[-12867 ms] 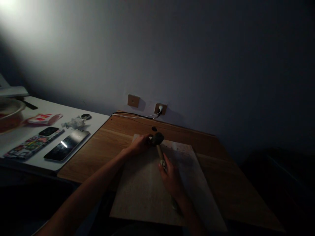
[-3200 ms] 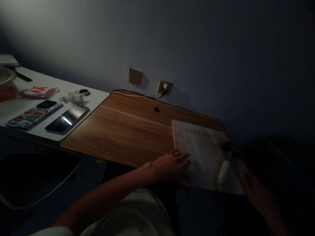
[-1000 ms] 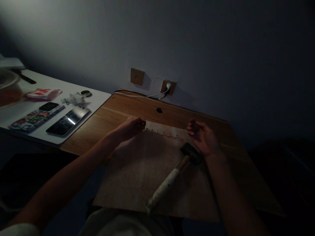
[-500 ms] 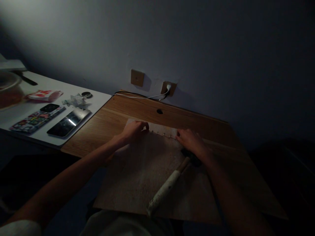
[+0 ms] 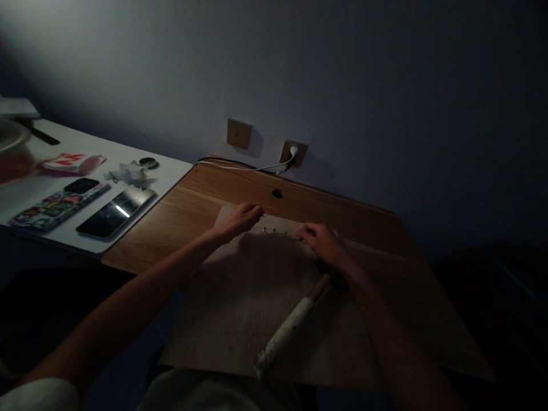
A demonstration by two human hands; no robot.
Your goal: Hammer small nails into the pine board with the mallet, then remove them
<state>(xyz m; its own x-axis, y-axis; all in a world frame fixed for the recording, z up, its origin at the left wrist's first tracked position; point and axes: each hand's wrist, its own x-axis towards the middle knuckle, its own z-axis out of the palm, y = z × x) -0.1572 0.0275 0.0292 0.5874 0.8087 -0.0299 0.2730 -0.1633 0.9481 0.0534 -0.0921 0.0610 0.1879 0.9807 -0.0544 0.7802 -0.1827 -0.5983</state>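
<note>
A wooden board [image 5: 240, 319] lies before me, with several small shiny nails [image 5: 274, 231] standing in a row near its far edge. My left hand [image 5: 245, 217] is raised slightly by the left end of the row, its thumb and fingertips pinched together; what they hold is too small to tell. At the right end, my right hand [image 5: 323, 241] is closed, its fingertips touching or just beside the last nail. Below my right wrist rests a hammer [image 5: 287, 330] with a pale, worn grip; its dark head is mostly hidden in shadow and behind the wrist.
The board lies on a wooden desk [image 5: 171, 222] against the wall. A white table [image 5: 92, 140] at left bears a phone [image 5: 117, 212], a patterned phone case [image 5: 60, 204], crumpled plastic [image 5: 131, 172] and a red-white packet [image 5: 72, 162]. Cables [image 5: 240, 168] run to a wall socket [image 5: 293, 152].
My left hand has lifted a little up and away from the row's left end. My right hand has shifted left onto the rightmost nail. The hammer stays put.
</note>
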